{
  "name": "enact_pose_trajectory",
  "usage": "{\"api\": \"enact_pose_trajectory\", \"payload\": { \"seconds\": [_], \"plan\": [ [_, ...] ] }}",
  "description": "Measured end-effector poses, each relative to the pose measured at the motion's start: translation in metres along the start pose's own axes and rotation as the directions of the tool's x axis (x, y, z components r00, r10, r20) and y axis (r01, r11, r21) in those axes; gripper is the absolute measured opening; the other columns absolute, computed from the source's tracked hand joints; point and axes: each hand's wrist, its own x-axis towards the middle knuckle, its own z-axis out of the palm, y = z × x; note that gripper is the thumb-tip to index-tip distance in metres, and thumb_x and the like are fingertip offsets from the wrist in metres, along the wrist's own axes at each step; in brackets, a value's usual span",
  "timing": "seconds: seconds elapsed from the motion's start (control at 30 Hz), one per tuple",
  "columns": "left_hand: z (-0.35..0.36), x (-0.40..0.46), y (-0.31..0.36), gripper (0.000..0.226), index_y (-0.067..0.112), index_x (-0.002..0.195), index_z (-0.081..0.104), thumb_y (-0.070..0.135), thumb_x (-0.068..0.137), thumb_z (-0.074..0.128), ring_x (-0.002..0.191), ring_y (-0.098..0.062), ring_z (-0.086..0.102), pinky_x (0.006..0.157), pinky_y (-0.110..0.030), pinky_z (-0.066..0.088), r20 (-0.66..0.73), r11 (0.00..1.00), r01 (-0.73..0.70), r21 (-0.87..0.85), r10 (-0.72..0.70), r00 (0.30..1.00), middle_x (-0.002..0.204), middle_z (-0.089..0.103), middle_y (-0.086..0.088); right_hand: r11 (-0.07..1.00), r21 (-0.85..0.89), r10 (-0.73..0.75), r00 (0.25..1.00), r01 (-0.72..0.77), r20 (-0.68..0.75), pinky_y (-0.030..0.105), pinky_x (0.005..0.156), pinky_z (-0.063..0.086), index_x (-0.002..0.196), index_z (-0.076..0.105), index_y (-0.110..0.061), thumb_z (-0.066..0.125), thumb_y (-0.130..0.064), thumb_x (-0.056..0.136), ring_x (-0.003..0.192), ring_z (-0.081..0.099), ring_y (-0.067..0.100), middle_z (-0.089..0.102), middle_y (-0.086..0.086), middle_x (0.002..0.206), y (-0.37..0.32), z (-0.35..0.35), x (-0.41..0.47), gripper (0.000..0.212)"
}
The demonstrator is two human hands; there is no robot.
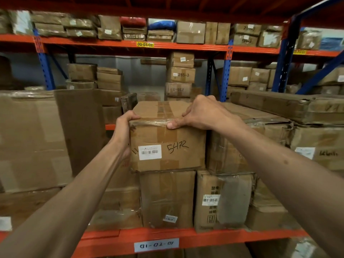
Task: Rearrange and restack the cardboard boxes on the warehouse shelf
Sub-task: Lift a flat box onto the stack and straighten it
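Showing the gripping step of a restack on the shelf (186, 234), whose orange front beam bears the label 01-02-01 (156, 244); large wrapped box (31, 142) fills the left end of the shelf, and flattened stacks (279, 116) lie toward the right end; box marked 5472 (167, 140), the piece in hand, sits near the middle of the front edge, on top of a taller carton (167, 200) and close against its right-hand neighbour (232, 146); left hand (123, 131) wraps the box's upper left corner, fingers curled over the top edge, palm against the side; right hand (201, 113) lies over the upper right part of the top, thumb pressed on the taped front edge, fingers curled toward the far side; both hands thus hold the box, which appears to rest fully on its support. Judged next: draw it forward and lift clear; taped edge may prove slippery, and its weight is unknown, so a firm two-handed hold seems needed.
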Motion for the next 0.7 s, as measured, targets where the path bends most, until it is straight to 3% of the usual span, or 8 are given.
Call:
{"api": "enact_pose_trajectory", "payload": {
  "seconds": [0.07,0.13,0.2,0.23,0.33,0.5,0.6,0.7],
  "plan": [
    [0.002,0.003,-0.002,0.036,0.009,0.102,0.072,0.034,0.084,0.054,0.071,-0.026,0.073,0.063,-0.034,0.060,-0.022,1.000,0.002,0.000,-0.002,1.000,0.081,0.076,-0.011,0.994,-0.113,0.017,0.999,-0.011,0.050,0.047,0.089,0.054,0.109,0.075,-0.016,0.073,-0.090,0.050,0.105,0.060,0.026,0.068,0.003,0.114,-0.006,-0.003,0.001,0.095],
    [0.001,0.006,-0.004,0.042,0.009,0.107,0.072,0.037,0.080,0.056,0.076,-0.027,0.073,0.067,-0.036,0.060,-0.045,1.000,-0.003,0.013,0.003,0.999,0.084,0.076,-0.011,0.948,-0.318,-0.021,1.000,0.017,-0.009,0.047,0.086,0.051,0.092,0.068,-0.017,0.064,-0.096,0.052,0.099,0.059,0.029,0.066,0.005,0.108,-0.012,-0.006,0.002,0.089],
    [0.004,0.007,-0.005,0.048,0.008,0.111,0.071,0.039,0.077,0.057,0.081,-0.029,0.072,0.072,-0.038,0.059,-0.070,1.000,-0.009,0.021,0.011,0.998,0.088,0.076,-0.012,0.854,-0.517,-0.103,0.993,0.063,-0.049,0.056,0.101,0.040,0.086,0.063,-0.020,0.048,-0.104,0.052,0.120,0.052,0.037,0.064,0.011,0.124,-0.015,-0.008,0.009,0.092],
    [0.006,0.009,-0.005,0.047,0.009,0.109,0.072,0.040,0.077,0.056,0.083,-0.030,0.072,0.072,-0.039,0.059,-0.099,1.000,-0.016,0.018,0.017,0.995,0.089,0.076,-0.012,0.835,-0.541,-0.099,0.995,0.101,0.032,0.059,0.109,0.032,0.106,0.068,-0.023,0.043,-0.105,0.053,0.133,0.043,0.038,0.058,0.011,0.138,-0.012,-0.008,0.012,0.101],
    [0.010,0.009,-0.005,0.039,0.015,0.100,0.071,0.043,0.083,0.051,0.093,-0.034,0.073,0.084,-0.047,0.060,-0.236,0.999,-0.019,0.050,0.030,0.971,0.092,0.076,-0.011,0.934,-0.315,-0.040,0.924,0.170,0.381,0.058,0.120,0.018,0.155,0.023,-0.053,0.037,-0.106,0.059,0.152,0.022,0.030,0.022,-0.003,0.168,0.011,-0.003,0.019,0.110],
    [0.009,-0.009,-0.022,0.063,0.034,0.151,0.045,0.056,0.092,0.051,0.127,-0.019,0.053,0.107,-0.044,0.043,-0.230,0.845,-0.290,0.448,0.423,0.876,0.147,0.054,-0.001,0.953,-0.206,-0.123,0.903,0.224,0.412,0.056,0.119,0.015,0.154,0.005,-0.058,0.044,-0.106,0.056,0.154,0.016,0.027,0.011,-0.008,0.171,0.029,0.012,0.020,0.116],
    [0.002,-0.015,-0.023,0.068,0.035,0.150,0.043,0.059,0.090,0.063,0.109,-0.009,0.060,0.095,-0.037,0.052,-0.133,0.780,-0.352,0.518,0.480,0.867,0.136,0.055,0.001,0.936,-0.245,-0.117,0.881,0.252,0.457,0.058,0.121,0.016,0.155,0.001,-0.056,0.071,-0.096,0.042,0.153,0.017,0.026,0.013,-0.010,0.170,0.029,0.003,0.021,0.138],
    [0.001,-0.015,-0.018,0.070,0.031,0.146,0.046,0.064,0.087,0.063,0.112,-0.016,0.062,0.099,-0.040,0.052,-0.205,0.792,-0.233,0.565,0.408,0.889,0.126,0.059,0.003,0.906,-0.283,-0.148,0.863,0.314,0.484,0.061,0.121,0.017,0.157,-0.001,-0.051,0.087,-0.078,0.041,0.154,0.016,0.027,0.014,-0.008,0.169,0.031,-0.003,0.020,0.148]
  ]
}}
